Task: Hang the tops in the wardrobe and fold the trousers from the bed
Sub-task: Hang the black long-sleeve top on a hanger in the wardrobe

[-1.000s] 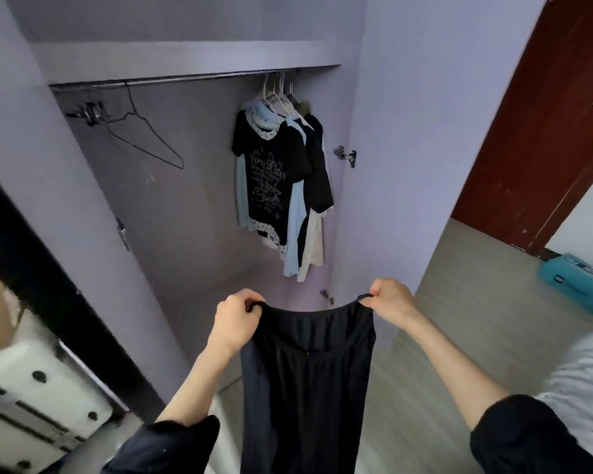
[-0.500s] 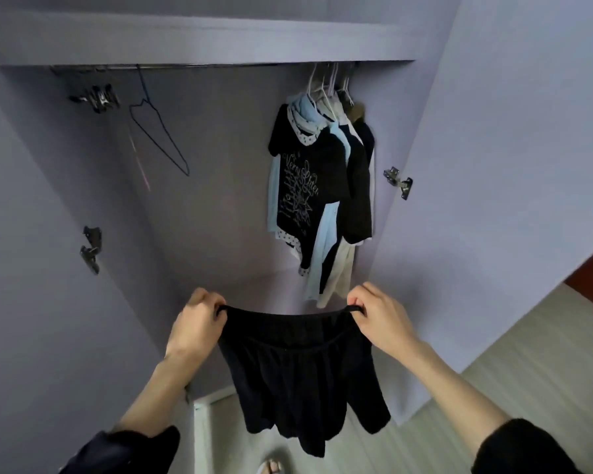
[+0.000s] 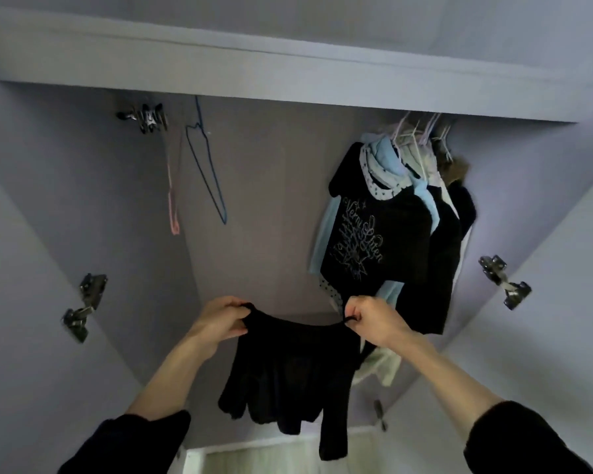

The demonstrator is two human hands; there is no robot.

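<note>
Hanging inside wardrobe point(image 3: 83, 206): bunched tops point(image 3: 401, 234) at right; blue hanger point(image 3: 206, 172) and pink hanger point(image 3: 173, 200), bare, at left.
Black garment point(image 3: 288, 371): stretched before the opening.
Left hand point(image 3: 220, 319): pinching one top corner.
Right hand point(image 3: 374, 319): pinching the other.

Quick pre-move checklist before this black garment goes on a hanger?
1. Left hand grips the black garment: ok.
2. Right hand grips its other top corner: ok.
3. Garment held clear of the hung tops: ok.
4. Free blue hanger within the wardrobe: ok.
5. Pink hanger free too: ok.
6. Garment is a top, not trousers: cannot tell.
</note>
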